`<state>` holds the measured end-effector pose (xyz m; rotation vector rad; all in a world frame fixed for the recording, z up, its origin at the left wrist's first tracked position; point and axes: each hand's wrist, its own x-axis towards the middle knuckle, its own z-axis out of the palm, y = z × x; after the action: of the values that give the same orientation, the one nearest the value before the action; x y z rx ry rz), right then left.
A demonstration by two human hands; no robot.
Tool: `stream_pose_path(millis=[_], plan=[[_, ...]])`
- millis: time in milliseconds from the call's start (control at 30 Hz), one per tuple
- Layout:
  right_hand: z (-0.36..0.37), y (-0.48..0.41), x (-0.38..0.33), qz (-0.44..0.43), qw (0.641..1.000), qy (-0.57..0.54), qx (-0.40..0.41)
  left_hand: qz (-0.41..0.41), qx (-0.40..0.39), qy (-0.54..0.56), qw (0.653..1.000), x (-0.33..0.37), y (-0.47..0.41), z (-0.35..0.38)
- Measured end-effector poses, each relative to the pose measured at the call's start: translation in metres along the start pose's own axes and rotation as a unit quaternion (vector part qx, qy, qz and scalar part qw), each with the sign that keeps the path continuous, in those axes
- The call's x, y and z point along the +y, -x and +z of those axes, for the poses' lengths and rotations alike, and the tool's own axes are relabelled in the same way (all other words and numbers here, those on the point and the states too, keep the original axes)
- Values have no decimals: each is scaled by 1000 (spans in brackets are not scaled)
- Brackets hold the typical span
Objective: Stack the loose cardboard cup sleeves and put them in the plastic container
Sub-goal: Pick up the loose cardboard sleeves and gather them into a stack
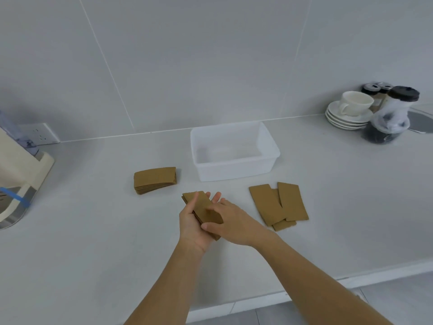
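a small stack of sleeves point(203, 208) is cradled in the left hand point(193, 227), fingers curled under it, while the right hand point(230, 225) is laid on top with its thumb pinching the near end. three loose sleeves point(278, 205) are overlapped on the counter point(93, 242) at right (a tidy pile point(154, 180) sits at left), and the container point(234, 151) is behind, with nothing in it.

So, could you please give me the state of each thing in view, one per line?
plastic container: open, empty.
neat sleeve stack: squared, on the counter.
loose sleeves: overlapping, unstacked.
held sleeves: small bundle, gripped.
left hand: holding the held sleeves from beneath.
right hand: resting on top of them.
white cup: upright on stacked saucers.
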<state>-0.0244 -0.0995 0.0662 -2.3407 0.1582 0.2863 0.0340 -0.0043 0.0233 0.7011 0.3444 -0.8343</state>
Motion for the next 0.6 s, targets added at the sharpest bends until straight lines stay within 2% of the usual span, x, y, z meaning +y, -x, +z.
stream_pose_path(millis=[100, 233, 433, 600], plan=[[-21, 1, 11, 8, 998, -47, -38, -17, -14, -5, 1000, -4, -6, 9], [-48, 0, 35, 60, 993, -98, -2, -24, -43, 4, 999, -11, -12, 23], [-67, -1, 78, 167, 970, 31, 171, -21, -34, 26, 999, -22, -25, 30], [-44, -3, 110, 210, 947, 98, 223, -18, -19, 39, 999, -30, -33, 30]])
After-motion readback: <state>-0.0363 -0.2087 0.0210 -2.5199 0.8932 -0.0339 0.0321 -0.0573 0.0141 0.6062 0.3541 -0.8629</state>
